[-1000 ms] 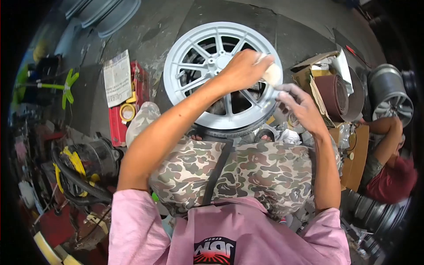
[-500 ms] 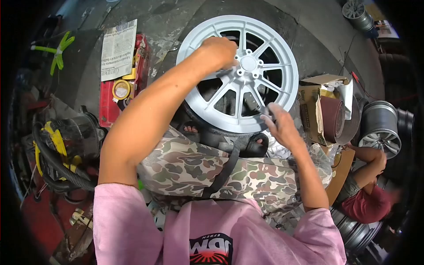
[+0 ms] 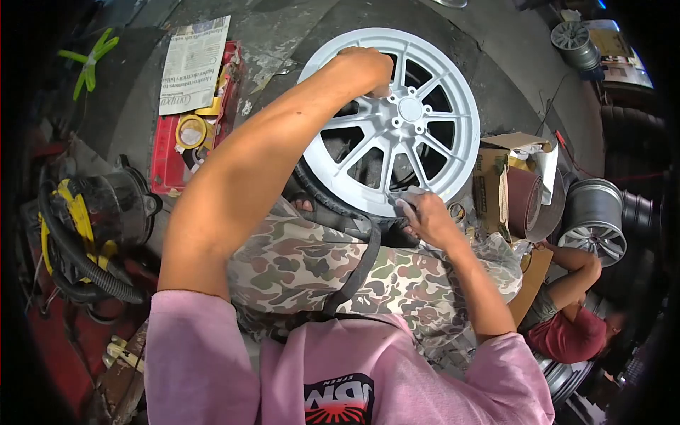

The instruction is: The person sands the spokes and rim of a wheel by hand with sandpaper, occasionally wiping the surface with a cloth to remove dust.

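A pale grey alloy wheel with several spokes lies face up in front of my knees, on top of a dark tyre. My left hand is closed at the upper-left spokes, its curled fingers partly hidden behind its back. At the near rim my right hand is closed, thumb and fingers pinching a small grey piece that looks like sandpaper. It presses against the rim by a spoke's foot. Grey dust coats the right fingertips.
At left are a red toolbox with a newspaper and tape roll, and a vacuum. A cardboard box with a brown abrasive roll stands right. Beyond sits a person in a maroon shirt near other wheels.
My right hand has moved left and down along the near rim, now touching it. My left hand has shifted outward from the hub. The whole view has tilted slightly.
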Demonstrator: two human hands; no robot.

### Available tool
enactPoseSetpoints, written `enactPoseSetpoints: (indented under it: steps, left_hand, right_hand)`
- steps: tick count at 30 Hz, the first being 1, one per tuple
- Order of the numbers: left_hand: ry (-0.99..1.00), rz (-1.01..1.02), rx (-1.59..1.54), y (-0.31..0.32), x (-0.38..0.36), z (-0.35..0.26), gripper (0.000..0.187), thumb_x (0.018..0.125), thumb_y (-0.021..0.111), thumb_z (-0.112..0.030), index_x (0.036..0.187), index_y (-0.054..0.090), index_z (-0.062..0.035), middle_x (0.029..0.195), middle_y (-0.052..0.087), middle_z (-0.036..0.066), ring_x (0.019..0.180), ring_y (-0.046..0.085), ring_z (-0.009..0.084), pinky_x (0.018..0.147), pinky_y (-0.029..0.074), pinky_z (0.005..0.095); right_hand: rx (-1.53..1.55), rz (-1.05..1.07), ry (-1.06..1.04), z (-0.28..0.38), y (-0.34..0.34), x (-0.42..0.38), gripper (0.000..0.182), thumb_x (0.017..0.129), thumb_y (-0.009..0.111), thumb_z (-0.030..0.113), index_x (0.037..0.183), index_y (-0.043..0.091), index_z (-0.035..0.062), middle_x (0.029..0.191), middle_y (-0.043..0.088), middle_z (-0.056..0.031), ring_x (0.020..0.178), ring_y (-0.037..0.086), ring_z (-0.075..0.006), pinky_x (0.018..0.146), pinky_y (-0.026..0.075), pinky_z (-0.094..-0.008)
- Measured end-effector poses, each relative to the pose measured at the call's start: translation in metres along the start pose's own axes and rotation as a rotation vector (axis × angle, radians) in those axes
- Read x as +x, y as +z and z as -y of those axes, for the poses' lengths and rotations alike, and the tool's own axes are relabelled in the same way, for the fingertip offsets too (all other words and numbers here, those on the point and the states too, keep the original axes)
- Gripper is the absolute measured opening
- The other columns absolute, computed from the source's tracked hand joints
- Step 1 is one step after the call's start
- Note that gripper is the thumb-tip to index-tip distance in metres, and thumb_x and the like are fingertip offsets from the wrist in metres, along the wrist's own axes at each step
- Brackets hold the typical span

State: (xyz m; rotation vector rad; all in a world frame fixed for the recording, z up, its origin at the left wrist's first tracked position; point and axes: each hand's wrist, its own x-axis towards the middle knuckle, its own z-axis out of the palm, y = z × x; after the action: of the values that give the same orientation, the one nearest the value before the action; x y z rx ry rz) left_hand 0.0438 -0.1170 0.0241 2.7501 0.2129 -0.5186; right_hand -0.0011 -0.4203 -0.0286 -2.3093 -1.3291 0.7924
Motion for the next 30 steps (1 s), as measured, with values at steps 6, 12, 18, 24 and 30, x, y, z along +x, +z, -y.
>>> enactPoseSetpoints:
  steps: [6,12,18,24,30]
  left_hand:
    - [0.020,0.037,0.043,0.005,0.013,0.007,0.051,0.086,0.068,-0.046,0.101,0.072,0.0023,0.101,0.071,0.023,0.097,0.069,0.0358,0.086,0.054,0.0444]
    - [-0.008,0.025,-0.033,-0.004,0.003,0.000,0.049,0.085,0.069,-0.043,0.102,0.072,0.0018,0.104,0.070,0.023,0.097,0.069,0.0355,0.087,0.054,0.0448]
    - [0.027,0.006,-0.015,-0.003,0.008,0.006,0.049,0.084,0.069,-0.044,0.102,0.073,0.0016,0.101,0.071,0.023,0.094,0.070,0.0351,0.084,0.054,0.0444]
    - [-0.013,0.082,-0.032,-0.016,-0.002,0.007,0.048,0.085,0.069,-0.043,0.100,0.073,0.0020,0.096,0.071,0.021,0.089,0.070,0.0340,0.081,0.055,0.0450]
    - [-0.020,0.009,-0.011,-0.012,0.001,0.010,0.048,0.084,0.069,-0.043,0.097,0.073,0.0024,0.095,0.071,0.021,0.089,0.070,0.0341,0.079,0.054,0.0457]
  right_hand:
    - [-0.150,-0.216,0.158,0.006,0.046,0.013,0.011,0.086,0.061,0.009,0.087,0.063,-0.0022,0.088,0.062,-0.0247,0.079,0.061,-0.0446,0.072,0.049,-0.0508]
    - [-0.172,-0.121,0.133,-0.020,0.039,0.024,0.017,0.092,0.059,0.016,0.091,0.065,0.0002,0.082,0.064,-0.0236,0.076,0.060,-0.0460,0.071,0.049,-0.0509]
    - [-0.032,0.221,0.125,-0.035,0.000,0.046,0.020,0.093,0.059,0.018,0.097,0.069,0.0010,0.076,0.065,-0.0221,0.077,0.065,-0.0406,0.073,0.052,-0.0445]
    - [-0.529,0.103,0.142,-0.089,-0.007,0.040,0.011,0.086,0.066,0.013,0.086,0.072,0.0038,0.086,0.068,-0.0215,0.083,0.066,-0.0367,0.077,0.053,-0.0445]
    - [-0.124,0.127,0.062,-0.013,0.005,0.042,0.015,0.092,0.059,0.013,0.086,0.067,0.0011,0.078,0.066,-0.0188,0.076,0.063,-0.0391,0.073,0.052,-0.0456]
